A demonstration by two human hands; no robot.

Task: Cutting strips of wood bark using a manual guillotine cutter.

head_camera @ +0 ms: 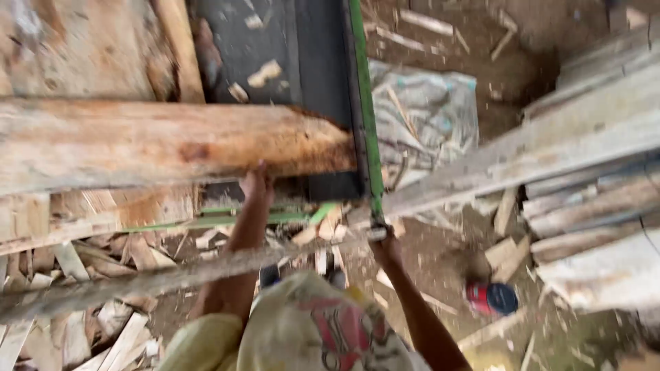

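— Log [172,141], where is it lying?

— Flat across the dark worktop [275,48] of the saw machine, running from the left edge of view to the green rail [364,103]. Its right end stops just at that rail. The bark is off; the wood is pale with reddish patches.

— And the hands?

— Well apart. The left hand [256,182] is pressed up against the lower side of the log, near its right end. Whether the fingers curl round the wood or only push on it, I cannot tell, the picture is blurred. The right hand [382,242] is closed on the lower end of the green rail, where a small pale fitting sits.

— What is around them?

— A long grey plank [137,282] crosses in front of the person's arms, slanting up to the right. More planks [591,206] are stacked on the right. Offcuts and chips [103,330] litter the floor at lower left. A crumpled woven sack [426,110] lies on the ground beyond the rail, and a red and blue object [491,297] sits on the dirt at lower right.
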